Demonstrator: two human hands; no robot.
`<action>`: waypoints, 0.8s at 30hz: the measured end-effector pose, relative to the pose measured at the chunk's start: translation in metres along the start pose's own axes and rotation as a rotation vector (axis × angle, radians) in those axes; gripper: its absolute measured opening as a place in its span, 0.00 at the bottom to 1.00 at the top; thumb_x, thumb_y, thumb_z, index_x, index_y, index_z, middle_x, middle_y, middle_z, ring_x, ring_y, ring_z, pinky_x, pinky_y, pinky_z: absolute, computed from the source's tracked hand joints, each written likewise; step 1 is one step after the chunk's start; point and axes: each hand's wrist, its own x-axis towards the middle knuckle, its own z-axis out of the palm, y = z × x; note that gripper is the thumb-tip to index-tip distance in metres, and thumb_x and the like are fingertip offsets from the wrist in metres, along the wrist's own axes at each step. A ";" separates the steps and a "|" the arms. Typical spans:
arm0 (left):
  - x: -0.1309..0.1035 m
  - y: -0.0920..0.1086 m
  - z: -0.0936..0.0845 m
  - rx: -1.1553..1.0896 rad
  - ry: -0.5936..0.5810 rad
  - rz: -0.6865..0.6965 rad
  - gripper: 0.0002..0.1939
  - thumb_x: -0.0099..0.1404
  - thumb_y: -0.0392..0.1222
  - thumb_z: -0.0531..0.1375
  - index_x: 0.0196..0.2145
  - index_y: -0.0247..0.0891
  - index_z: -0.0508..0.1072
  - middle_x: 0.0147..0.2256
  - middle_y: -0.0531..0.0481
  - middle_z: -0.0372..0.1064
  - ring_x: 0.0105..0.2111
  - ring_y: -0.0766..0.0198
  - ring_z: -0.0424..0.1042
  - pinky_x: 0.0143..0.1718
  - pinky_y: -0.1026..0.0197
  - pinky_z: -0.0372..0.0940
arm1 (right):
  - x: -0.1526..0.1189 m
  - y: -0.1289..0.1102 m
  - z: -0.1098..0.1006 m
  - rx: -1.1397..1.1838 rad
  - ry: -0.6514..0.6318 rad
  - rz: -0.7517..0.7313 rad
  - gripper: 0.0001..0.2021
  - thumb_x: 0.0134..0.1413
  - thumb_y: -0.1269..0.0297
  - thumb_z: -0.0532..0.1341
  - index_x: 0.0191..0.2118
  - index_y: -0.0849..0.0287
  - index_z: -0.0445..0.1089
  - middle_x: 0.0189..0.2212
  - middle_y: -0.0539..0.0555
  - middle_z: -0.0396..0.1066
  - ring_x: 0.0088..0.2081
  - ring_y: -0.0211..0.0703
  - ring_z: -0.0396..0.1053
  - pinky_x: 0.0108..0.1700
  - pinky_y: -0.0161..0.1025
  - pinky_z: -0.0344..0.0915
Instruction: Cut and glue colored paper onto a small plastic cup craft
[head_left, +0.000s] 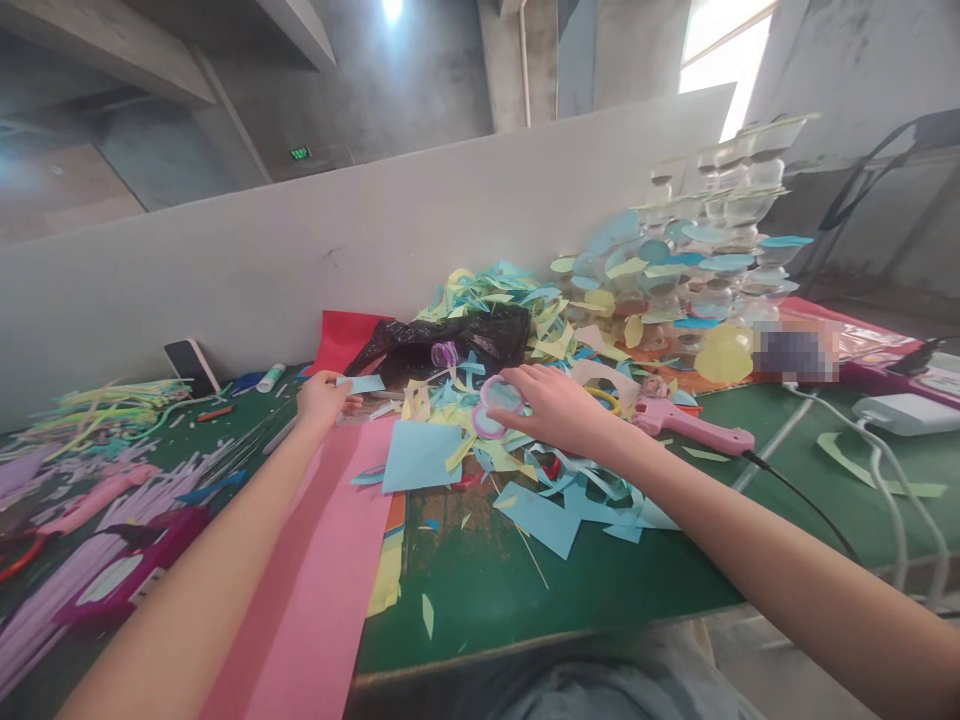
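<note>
My left hand (324, 400) pinches a small strip of light blue paper (361, 384) above the far end of a long pink sheet (322, 560). My right hand (541, 398) is closed around a round, purple-rimmed item (489, 421) whose exact kind I cannot make out. Under and around this hand lie cut paper scraps (517, 455) in blue and yellow. A square blue sheet (422, 455) lies between the two hands, partly over the pink one. Close to my right wrist rests a pink glue gun (694, 425) with a black cord.
A black plastic bag (480, 335) stands behind the hands, scraps heaped over it. Stacked clear plastic cups (731, 210) rise at the back right. To the left are lilac sticks (67, 620), a purple box (142, 565) and a leaning phone (192, 367). White cables (877, 470) cross the right side.
</note>
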 end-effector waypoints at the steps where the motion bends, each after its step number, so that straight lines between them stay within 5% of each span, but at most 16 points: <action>1: 0.002 0.002 0.004 -0.038 0.005 -0.005 0.05 0.59 0.32 0.57 0.34 0.38 0.65 0.20 0.51 0.69 0.22 0.60 0.75 0.23 0.65 0.66 | 0.000 0.000 0.000 -0.001 0.001 0.002 0.27 0.64 0.43 0.50 0.54 0.61 0.65 0.46 0.61 0.73 0.47 0.55 0.69 0.46 0.48 0.63; 7: 0.000 0.019 0.016 -0.130 -0.047 0.063 0.07 0.57 0.29 0.58 0.31 0.39 0.64 0.23 0.53 0.70 0.23 0.63 0.76 0.28 0.65 0.70 | 0.000 0.000 -0.001 0.000 0.004 0.005 0.26 0.64 0.43 0.50 0.53 0.61 0.66 0.43 0.59 0.74 0.45 0.54 0.69 0.44 0.46 0.63; 14: -0.014 0.042 0.002 0.011 -0.221 0.214 0.07 0.54 0.32 0.61 0.29 0.40 0.65 0.23 0.52 0.73 0.18 0.62 0.73 0.21 0.66 0.68 | 0.001 0.002 0.002 -0.006 0.004 0.003 0.26 0.63 0.42 0.50 0.52 0.60 0.66 0.46 0.61 0.73 0.47 0.56 0.69 0.45 0.47 0.63; 24: -0.021 0.052 -0.012 0.023 -0.360 0.122 0.11 0.50 0.33 0.61 0.28 0.41 0.61 0.21 0.50 0.75 0.21 0.58 0.76 0.23 0.61 0.71 | 0.000 0.001 0.000 -0.010 0.005 0.003 0.26 0.63 0.43 0.50 0.52 0.60 0.66 0.43 0.60 0.74 0.44 0.54 0.69 0.43 0.47 0.63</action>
